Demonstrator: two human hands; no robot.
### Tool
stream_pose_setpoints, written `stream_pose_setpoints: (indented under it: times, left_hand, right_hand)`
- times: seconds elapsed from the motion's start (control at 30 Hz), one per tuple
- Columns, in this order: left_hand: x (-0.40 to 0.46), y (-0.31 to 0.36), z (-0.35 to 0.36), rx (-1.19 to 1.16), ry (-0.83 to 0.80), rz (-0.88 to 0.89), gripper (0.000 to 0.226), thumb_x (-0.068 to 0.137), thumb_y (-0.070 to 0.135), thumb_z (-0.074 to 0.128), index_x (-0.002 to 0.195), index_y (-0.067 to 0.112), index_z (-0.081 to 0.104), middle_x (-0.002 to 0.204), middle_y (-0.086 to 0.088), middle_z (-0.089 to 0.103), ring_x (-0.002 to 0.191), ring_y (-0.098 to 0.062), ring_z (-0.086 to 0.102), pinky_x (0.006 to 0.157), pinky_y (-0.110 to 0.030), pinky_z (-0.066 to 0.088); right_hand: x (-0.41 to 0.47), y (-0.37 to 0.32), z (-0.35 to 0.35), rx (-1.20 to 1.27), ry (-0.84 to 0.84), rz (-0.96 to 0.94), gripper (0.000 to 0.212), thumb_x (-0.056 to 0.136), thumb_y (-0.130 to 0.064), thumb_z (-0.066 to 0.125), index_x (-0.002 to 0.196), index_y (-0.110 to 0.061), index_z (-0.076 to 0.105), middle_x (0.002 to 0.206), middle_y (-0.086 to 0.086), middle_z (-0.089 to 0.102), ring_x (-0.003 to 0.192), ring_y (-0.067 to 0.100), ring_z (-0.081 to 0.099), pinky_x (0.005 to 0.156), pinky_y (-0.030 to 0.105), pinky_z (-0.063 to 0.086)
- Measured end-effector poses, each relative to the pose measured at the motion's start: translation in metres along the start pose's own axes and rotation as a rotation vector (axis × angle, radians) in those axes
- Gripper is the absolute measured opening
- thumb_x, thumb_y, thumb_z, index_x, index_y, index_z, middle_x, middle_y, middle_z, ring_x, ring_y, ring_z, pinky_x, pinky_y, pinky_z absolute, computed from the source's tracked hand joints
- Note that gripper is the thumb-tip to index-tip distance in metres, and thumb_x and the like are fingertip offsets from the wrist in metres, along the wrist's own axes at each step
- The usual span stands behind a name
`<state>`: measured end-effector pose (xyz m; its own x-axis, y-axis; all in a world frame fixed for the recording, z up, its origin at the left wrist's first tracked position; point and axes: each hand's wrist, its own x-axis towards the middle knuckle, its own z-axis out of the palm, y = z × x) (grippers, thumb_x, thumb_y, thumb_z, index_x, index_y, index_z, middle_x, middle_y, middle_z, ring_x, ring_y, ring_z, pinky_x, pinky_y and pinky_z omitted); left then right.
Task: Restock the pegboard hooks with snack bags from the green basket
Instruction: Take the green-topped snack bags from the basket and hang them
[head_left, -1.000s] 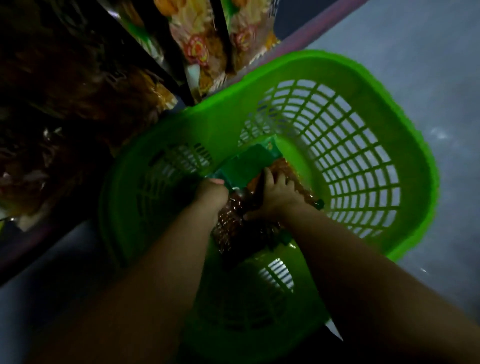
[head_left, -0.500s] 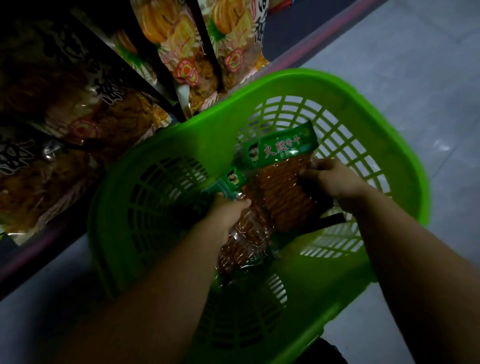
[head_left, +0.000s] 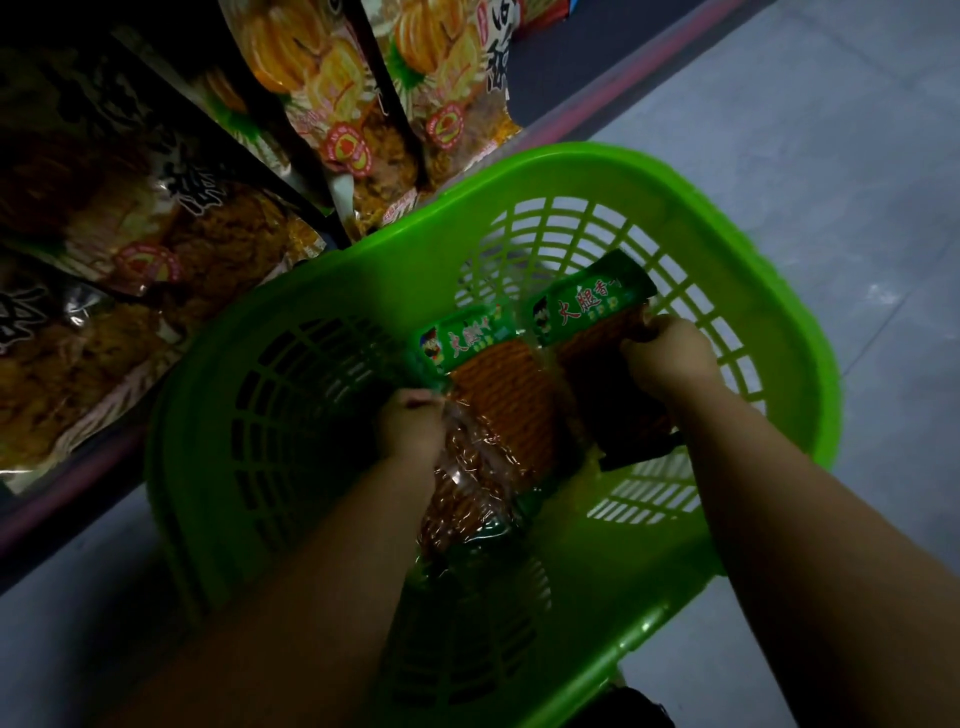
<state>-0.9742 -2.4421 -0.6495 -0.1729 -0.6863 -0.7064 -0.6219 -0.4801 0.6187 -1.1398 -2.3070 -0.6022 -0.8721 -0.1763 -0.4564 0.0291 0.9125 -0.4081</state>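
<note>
Inside the green basket (head_left: 597, 171) on the floor, our left hand (head_left: 410, 428) is gripping one snack bag (head_left: 498, 400), our right hand (head_left: 670, 358) is pinching a second snack bag (head_left: 587, 306), more bags hanging beside it.

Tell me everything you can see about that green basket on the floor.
The green basket looks like glossy moulded plastic, oval, with a thick smooth rim and lattice-slotted walls and bottom. It sits on the grey floor right beside a low shelf of snack bags. Inside are green-topped snack packs with orange-red contents. Both hands reach in: the left hand and right hand each grip a pack.
</note>
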Motion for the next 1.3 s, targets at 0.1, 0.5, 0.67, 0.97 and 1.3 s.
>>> stream_pose_setpoints:
  times: [0.1,0.5,0.67,0.97,1.3]
  left_hand:
    - [0.005,-0.005,-0.008,-0.035,0.142,-0.026,0.029,0.088,0.000,0.057,0.117,-0.003,0.054,0.121,-0.023,0.060,0.111,-0.036,0.059,0.097,-0.046,0.048]
    - [0.010,0.013,0.001,-0.351,-0.078,-0.273,0.047,0.084,0.012,0.068,0.126,0.002,0.050,0.122,-0.014,0.062,0.113,-0.026,0.060,0.075,-0.029,0.055]
    - [-0.001,0.019,0.003,-0.399,-0.237,-0.306,0.011,0.083,0.008,0.068,0.084,0.009,0.058,0.089,-0.005,0.065,0.076,-0.011,0.060,0.044,-0.015,0.045]
    - [-0.050,0.034,-0.027,-0.296,-0.271,-0.037,0.019,0.088,0.025,0.063,0.106,0.017,0.061,0.100,-0.002,0.069,0.084,-0.017,0.066,0.049,-0.023,0.047]
    - [-0.287,0.163,-0.188,-0.554,-0.085,0.167,0.038,0.066,0.035,0.070,0.104,0.030,0.065,0.099,0.011,0.072,0.088,-0.008,0.070,0.063,-0.026,0.057]
  right_hand:
    - [0.000,-0.004,0.002,0.028,-0.033,-0.001,0.028,0.091,-0.019,0.055,0.113,-0.004,0.062,0.110,0.022,0.065,0.096,0.035,0.061,0.074,0.038,0.046]
    - [-0.002,-0.008,0.012,0.131,-0.206,0.046,0.027,0.094,-0.017,0.055,0.117,-0.003,0.059,0.114,0.018,0.062,0.089,0.024,0.056,0.076,0.033,0.043]
    - [0.000,-0.004,0.012,0.251,-0.209,0.095,0.028,0.091,-0.014,0.059,0.116,-0.001,0.061,0.115,0.019,0.064,0.098,0.030,0.062,0.087,0.038,0.050]
    - [-0.031,-0.019,-0.009,0.631,-0.302,0.069,0.017,0.082,-0.029,0.072,0.086,-0.013,0.069,0.080,0.006,0.072,0.064,0.017,0.069,0.053,0.021,0.052]
    - [-0.214,-0.121,-0.210,0.848,-0.431,-0.003,0.012,0.085,-0.028,0.066,0.085,-0.017,0.070,0.070,-0.002,0.073,0.059,0.014,0.067,0.049,0.022,0.050]
